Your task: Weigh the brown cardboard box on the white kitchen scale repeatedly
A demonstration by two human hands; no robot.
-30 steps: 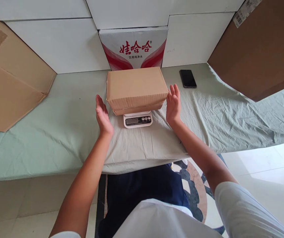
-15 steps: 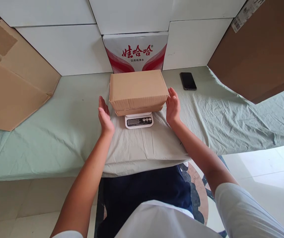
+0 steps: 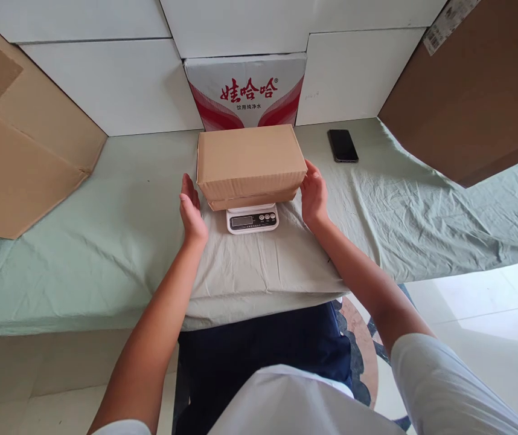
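At the far left edge of the counter (image 3: 105,241), which was draped in a pale green cloth, a flattened brown cardboard sheet (image 3: 19,145) leaned against the white wall panels.

Nearer the middle, the left hand (image 3: 192,208) had closed in over the last second: from standing well apart from the cardboard box (image 3: 250,160), palm turned inward, it now sat just beside the box's left end, its fingers (image 3: 189,186) straight and open. Whether they actually touched the cardboard could not be told.

The box lay flat on a small white kitchen scale (image 3: 252,219) at the middle of the counter, back from the front edge, overhanging the scale on both sides so that only the display and buttons showed. Behind it a red-and-white carton (image 3: 245,90) stood against the wall.

The right hand (image 3: 314,196) had likewise moved inward and now lay against the box's right end, fingers (image 3: 310,176) curled lightly onto the corner, touching it. With both hands drawn in from either side, the box looked bracketed for a two-handed hold, though it was not yet lifted off the scale.

Further right a dark phone (image 3: 343,145) lay face up near the back edge, and a large brown carton (image 3: 480,90) filled the right corner.
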